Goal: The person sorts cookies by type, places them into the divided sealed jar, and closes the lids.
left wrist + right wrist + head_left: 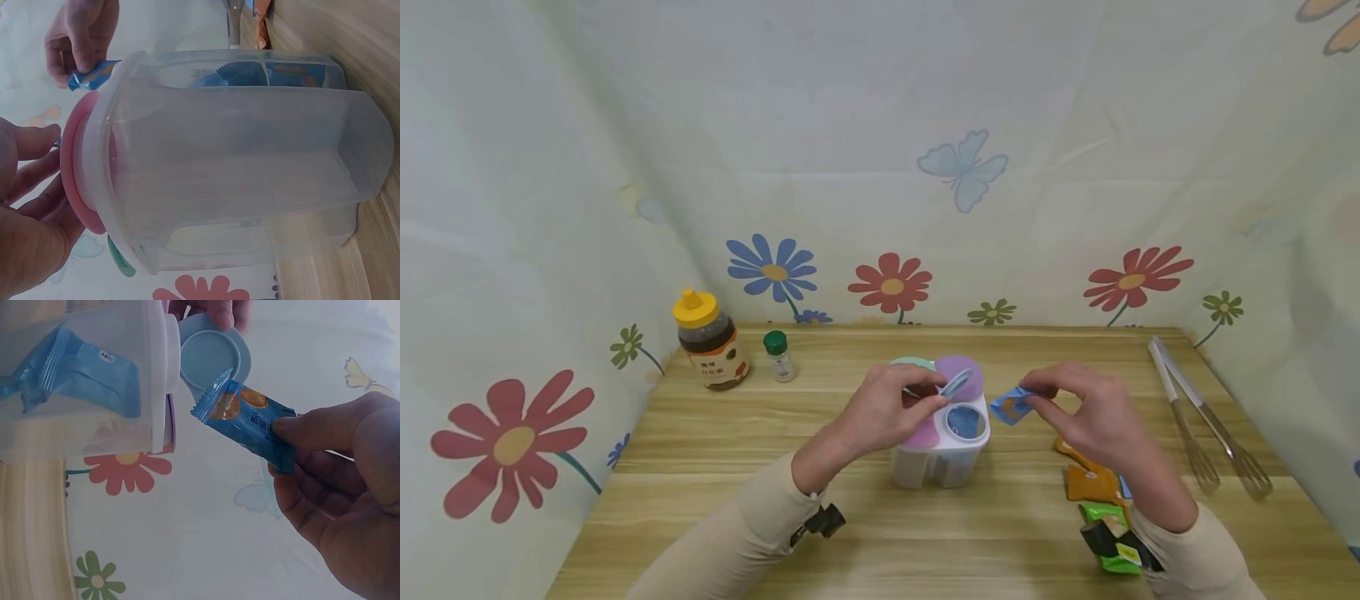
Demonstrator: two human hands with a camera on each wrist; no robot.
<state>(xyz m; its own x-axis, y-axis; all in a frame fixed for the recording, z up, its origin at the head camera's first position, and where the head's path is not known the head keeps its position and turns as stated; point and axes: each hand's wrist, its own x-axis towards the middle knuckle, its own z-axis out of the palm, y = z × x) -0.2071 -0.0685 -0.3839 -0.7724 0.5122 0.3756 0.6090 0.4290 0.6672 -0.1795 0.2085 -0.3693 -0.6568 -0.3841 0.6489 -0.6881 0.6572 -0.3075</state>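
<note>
A clear plastic storage container [237, 144] with several round coloured lids stands on the table. My left hand [887, 406] pinches a light blue lid [212, 353], raised off the round opening at the container's near right. Through that opening a blue packet [964, 422] shows; the right wrist view has blue packets [94, 372] inside that compartment. Just right of the opening, my right hand [1086, 408] pinches another blue biscuit packet [250, 419] between thumb and fingers. Pink, purple and green lids cover the other compartments.
Orange packets [1090, 483] and a green packet [1105, 517] lie below my right forearm. Two metal whisk-like utensils [1206, 417] lie at the right. A honey jar [715, 354] with a yellow cap and a small green-capped bottle [781, 362] stand at the back left.
</note>
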